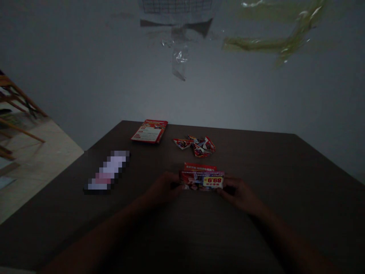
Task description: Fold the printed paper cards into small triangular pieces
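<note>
Overall, dark table [273, 163], grey wall [94, 76]

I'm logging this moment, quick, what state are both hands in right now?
Left hand: closed, gripping the left end of the printed leaflet.
Right hand: closed, gripping the right end of the same leaflet.

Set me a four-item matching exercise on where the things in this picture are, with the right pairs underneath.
1. Flyer stack
2. Folded red pieces
3. Pixelated phone-like item
4. Leaflet with yellow label

A. Between left hand and right hand
B. Nearest the tabletop's left edge
C. By the back edge, toward the left
D. Clustered, just beyond the hands

Pairs: 1-C, 2-D, 3-B, 4-A
</note>
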Motion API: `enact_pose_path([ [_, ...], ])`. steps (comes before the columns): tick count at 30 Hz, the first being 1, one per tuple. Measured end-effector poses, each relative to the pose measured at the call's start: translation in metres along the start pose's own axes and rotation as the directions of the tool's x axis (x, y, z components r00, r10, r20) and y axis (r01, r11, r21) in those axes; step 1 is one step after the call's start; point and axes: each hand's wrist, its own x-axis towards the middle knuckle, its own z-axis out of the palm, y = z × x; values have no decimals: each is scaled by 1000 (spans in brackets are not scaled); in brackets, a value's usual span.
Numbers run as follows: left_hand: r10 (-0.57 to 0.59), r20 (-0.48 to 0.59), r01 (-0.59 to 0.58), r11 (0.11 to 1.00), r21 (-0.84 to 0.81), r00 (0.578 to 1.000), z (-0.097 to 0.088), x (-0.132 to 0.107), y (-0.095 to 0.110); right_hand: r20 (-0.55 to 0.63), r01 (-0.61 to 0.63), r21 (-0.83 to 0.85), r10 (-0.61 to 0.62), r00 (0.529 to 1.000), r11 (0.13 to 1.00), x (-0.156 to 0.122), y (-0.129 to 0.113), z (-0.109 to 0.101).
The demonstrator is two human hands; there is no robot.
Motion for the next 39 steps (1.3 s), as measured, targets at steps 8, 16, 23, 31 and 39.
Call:
enact_pose_path([
  [8,-211,-103,200,974,-106,972,13,1,-1,-72,-182,-210,170,983,961,0,5,2],
  [16,-191,-201,192,981,-17,961,21,3,3,-163,-446,-160,422,892,880,6,0,12],
  [23,-163,-196,188,976,113,967,21,3,12,-189,-483,-127,457,869,866,8,4,16],
  [31,-195,-232,203,979,10,953,23,3,9,-240,-496,-138,457,856,857,7,3,16],
  [39,-202,-208,205,979,-5,957,23,4,8,-275,-503,-154,452,849,851,8,6,17],
])
